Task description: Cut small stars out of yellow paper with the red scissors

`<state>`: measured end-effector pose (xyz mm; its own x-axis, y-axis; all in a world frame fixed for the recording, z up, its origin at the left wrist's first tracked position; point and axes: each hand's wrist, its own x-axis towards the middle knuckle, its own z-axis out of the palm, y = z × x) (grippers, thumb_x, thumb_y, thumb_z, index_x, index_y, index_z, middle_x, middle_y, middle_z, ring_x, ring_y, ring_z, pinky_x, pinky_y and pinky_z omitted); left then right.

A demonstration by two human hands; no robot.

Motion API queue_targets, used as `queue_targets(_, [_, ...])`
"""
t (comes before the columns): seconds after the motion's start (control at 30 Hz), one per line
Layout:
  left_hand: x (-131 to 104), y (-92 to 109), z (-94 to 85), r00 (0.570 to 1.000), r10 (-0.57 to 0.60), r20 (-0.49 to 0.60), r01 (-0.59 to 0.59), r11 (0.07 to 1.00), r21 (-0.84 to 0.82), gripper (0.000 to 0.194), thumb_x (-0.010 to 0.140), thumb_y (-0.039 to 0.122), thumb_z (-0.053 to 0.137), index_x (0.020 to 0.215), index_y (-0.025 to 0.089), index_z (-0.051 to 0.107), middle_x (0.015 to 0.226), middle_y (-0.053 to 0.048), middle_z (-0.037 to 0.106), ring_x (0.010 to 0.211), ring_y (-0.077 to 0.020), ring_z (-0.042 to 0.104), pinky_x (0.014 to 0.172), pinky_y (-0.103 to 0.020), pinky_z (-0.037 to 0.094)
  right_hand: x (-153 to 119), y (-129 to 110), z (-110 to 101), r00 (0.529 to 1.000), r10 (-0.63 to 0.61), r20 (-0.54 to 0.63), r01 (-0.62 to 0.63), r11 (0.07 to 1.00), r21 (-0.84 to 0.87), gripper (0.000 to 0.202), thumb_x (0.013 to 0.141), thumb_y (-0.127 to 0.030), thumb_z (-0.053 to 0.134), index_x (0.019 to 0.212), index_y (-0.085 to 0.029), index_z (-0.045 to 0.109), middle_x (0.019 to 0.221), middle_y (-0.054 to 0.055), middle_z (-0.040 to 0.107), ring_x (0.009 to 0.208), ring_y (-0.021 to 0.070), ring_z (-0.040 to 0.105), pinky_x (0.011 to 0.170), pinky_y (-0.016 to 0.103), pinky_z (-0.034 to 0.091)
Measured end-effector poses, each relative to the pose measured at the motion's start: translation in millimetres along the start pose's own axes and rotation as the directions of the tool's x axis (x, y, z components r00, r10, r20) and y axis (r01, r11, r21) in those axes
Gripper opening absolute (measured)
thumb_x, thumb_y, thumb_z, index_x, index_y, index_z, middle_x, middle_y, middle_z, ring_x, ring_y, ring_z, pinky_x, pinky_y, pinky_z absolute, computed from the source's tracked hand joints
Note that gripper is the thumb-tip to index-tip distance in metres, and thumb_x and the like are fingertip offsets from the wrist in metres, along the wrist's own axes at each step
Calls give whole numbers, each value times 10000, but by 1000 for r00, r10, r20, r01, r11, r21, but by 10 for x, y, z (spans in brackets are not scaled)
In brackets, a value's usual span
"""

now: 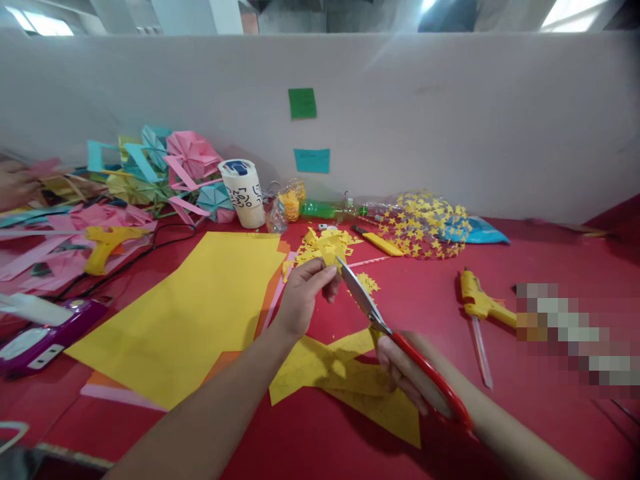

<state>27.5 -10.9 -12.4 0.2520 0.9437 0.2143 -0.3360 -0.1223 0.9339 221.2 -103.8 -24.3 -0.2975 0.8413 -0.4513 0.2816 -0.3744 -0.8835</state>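
Note:
Between the thumb and fingers of my left hand (303,293) is a small piece of yellow paper (332,252). My right hand (407,370) grips red-handled scissors (430,380), whose blades point up and left, with their tips at the paper's edge. Whether the blades are touching it I cannot tell. Just behind lies a heap of yellow paper scraps (307,248), and a few small yellow stars (369,283) sit to its right. Below my hands are cut strips of yellow paper (310,370). Large yellow sheets (200,300) lie left, over orange and pink ones.
A yellow glue gun (477,297) lies right, another glue gun (103,247) left, near a purple power strip (55,333). Along the wall stand a white cup (243,193), a green bottle (325,209), a star-covered plastic bottle (425,223) and folded paper flowers (193,155). A yellow cutter (383,243) lies nearby.

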Motion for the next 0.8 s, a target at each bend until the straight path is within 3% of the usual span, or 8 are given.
queue_targets(0.23, [-7, -18, 19, 1000, -10, -9, 10, 999, -51, 242, 875, 268, 613, 651, 179, 640, 577, 23, 578, 525, -82, 513, 519, -214, 407, 19, 3, 15, 999, 35, 1, -35, 999, 8, 504, 834, -698, 542, 693, -216, 499, 387, -80, 409, 279, 79, 359, 338, 218, 320])
queue_targets(0.5, [-7, -12, 33, 999, -40, -14, 39, 996, -80, 247, 865, 272, 621, 639, 174, 633, 583, 12, 591, 535, -88, 515, 524, -219, 406, 31, 14, 23, 999, 42, -16, -43, 999, -18, 522, 864, -700, 480, 676, -214, 502, 382, -65, 454, 282, 98, 429, 370, 228, 381])
queue_targets(0.7, [-11, 6, 39, 998, -54, -16, 53, 995, -87, 248, 854, 277, 625, 630, 172, 629, 576, 11, 588, 531, -90, 511, 520, -220, 407, 19, 45, 32, 996, 4, -84, -8, 999, -54, 572, 834, -760, 458, 657, -216, 466, 387, -78, 447, 286, 72, 402, 363, 201, 364])
queue_targets(0.8, [-10, 17, 42, 998, -56, -10, 55, 993, -108, 244, 851, 264, 625, 625, 173, 634, 567, 12, 586, 526, -87, 510, 511, -213, 408, 56, 79, 17, 997, 66, -32, -67, 996, -51, 622, 773, -831, 440, 667, -219, 460, 379, -86, 434, 284, 79, 427, 353, 197, 367])
